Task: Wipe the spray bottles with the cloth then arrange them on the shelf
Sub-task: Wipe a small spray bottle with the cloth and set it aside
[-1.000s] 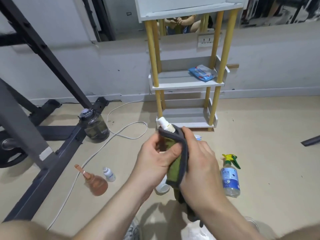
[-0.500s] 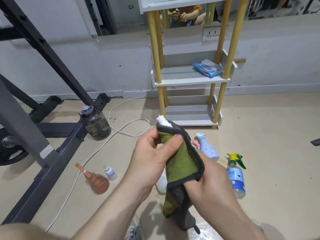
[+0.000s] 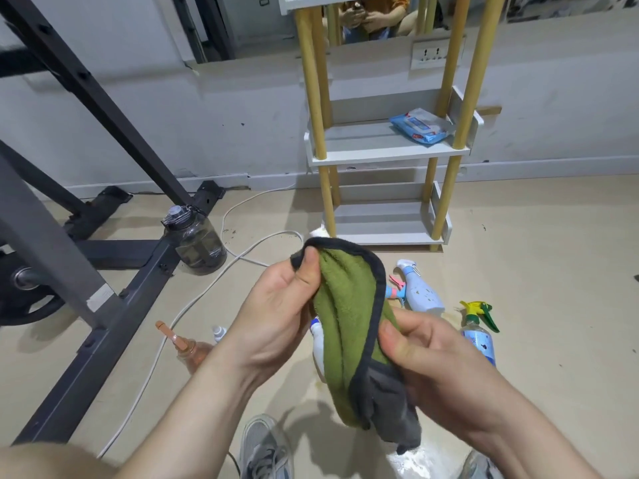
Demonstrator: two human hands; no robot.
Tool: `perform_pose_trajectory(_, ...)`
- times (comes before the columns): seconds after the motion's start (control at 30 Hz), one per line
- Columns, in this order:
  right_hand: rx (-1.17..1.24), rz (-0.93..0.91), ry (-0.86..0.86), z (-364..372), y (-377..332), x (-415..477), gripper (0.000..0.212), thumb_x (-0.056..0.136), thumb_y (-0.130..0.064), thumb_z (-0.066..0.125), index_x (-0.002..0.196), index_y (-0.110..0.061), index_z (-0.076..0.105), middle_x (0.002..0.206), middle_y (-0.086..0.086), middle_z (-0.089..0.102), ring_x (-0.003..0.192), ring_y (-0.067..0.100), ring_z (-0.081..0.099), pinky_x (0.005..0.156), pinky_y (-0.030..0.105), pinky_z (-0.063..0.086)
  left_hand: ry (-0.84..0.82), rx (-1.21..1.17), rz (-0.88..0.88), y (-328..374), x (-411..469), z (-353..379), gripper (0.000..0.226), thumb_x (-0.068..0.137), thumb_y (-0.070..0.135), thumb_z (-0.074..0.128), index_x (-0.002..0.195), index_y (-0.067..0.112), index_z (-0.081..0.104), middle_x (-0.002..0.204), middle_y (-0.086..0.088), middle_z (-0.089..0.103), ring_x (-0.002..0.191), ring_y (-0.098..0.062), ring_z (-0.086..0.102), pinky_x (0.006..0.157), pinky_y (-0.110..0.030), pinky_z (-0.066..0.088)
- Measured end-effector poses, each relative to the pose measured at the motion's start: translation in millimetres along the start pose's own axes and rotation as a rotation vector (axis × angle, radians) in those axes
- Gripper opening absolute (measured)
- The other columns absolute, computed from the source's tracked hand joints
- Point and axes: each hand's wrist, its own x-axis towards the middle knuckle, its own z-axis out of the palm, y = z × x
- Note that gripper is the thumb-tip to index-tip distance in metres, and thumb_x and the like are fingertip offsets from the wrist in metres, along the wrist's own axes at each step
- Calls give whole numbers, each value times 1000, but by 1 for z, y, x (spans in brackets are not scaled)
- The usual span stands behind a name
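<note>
The left hand (image 3: 276, 316) is closed round a white plastic spray bottle (image 3: 318, 347). Its thumb is pressed on the dark-hemmed top fold of a green terry cloth (image 3: 349, 323), which is draped over the bottle's head. The right hand (image 3: 439, 371), at four o'clock from the left, is closed on the cloth's lower part, pinched between thumb and curled fingers. A grey tail of cloth hangs beneath. Only a strip of the bottle's body and a white tip above the fold are seen; the rest is covered.

The wiping step is judged to be in hand, with this bottle as its object.

At two o'clock from the hands a pale blue speckled spray bottle (image 3: 420, 292) lies on the floor. At three o'clock, near it, lies a clear spray bottle with a yellow-green trigger (image 3: 479, 335). At nine o'clock an orange-tinted bottle (image 3: 186, 347) and a small white bottle (image 3: 218, 332) are found beside a white cable (image 3: 193, 305).

At twelve o'clock stands a white shelf unit with yellow wooden posts (image 3: 387, 157), a blue pack of wipes (image 3: 420, 126) on its middle tier. No spray bottle is seen on it, so arranging is judged not yet begun.

Next, the cloth must be drawn off. The bottle must then be carried toward twelve o'clock and set upright between the posts.
</note>
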Motion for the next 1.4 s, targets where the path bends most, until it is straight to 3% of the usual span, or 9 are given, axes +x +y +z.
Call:
perform_pose_trajectory(0.1,15,-46,2,4,5,1,25,91,-18,65,109,-1,71,104,16,73,95,25,70,83,30,55,14,-116,-33,6,0,3,44,93,35,51,104,-5,68,101,-19,72,88,-23,70,84,-36,57)
perform_pose_trajectory(0.27,-1292,-440,477,9,30,7,36,91,-30,59,126,-28,63,101,-10,70,94,17,65,81,34,49,361,104,44,-8,3,17,27,93,31,59,84,8,70,76,-6,69,69,-16,63,66,-28,52)
perform_pose_trajectory(0.33,-1461,-509,555,8,42,7,43,88,-34,55,129,-22,59,99,-7,67,90,20,62,77,34,47,423,226,61,-13,2,17,36,100,34,50,82,9,69,77,-4,69,71,-15,62,71,-32,49)
perform_pose_trajectory(0.5,-515,-149,175,0,9,5,31,95,-9,62,120,-27,68,109,-10,74,106,10,68,90,21,52,178,231,55,-10,2,-3,43,88,53,52,88,19,77,95,-6,76,91,-19,71,85,-34,54)
perform_pose_trajectory(0.7,-110,-16,-55,-15,13,6,45,84,-26,70,124,-5,66,122,18,68,111,27,65,91,29,51,191,129,87,2,3,-11,20,83,24,65,87,9,77,88,-13,74,80,-17,69,74,-26,56)
perform_pose_trajectory(0.87,-334,-70,63,0,8,6,30,91,-11,66,119,-20,71,117,-2,73,112,13,66,92,22,50,243,-249,17,4,1,-5,18,83,23,62,81,9,74,78,-9,71,67,-16,68,65,-27,59)
perform_pose_trajectory(1.07,-1003,-342,497,11,19,6,33,90,-33,67,105,-61,60,87,-30,70,92,-2,64,85,29,50,252,225,112,1,-5,4,34,104,24,40,103,7,70,92,-1,74,84,-9,67,74,-21,53)
perform_pose_trajectory(1.23,-1603,-544,607,13,41,4,44,81,-42,54,119,-26,66,88,-16,65,79,17,60,74,36,29,387,238,197,2,0,4,24,90,38,64,98,18,74,82,3,72,78,-11,65,73,-26,54)
perform_pose_trajectory(1.4,-474,-131,139,18,22,4,26,86,-17,70,110,-26,74,88,-7,75,72,5,66,66,19,52,258,145,126,10,-2,6,35,97,35,46,89,6,64,73,-12,68,60,-16,62,57,-23,50)
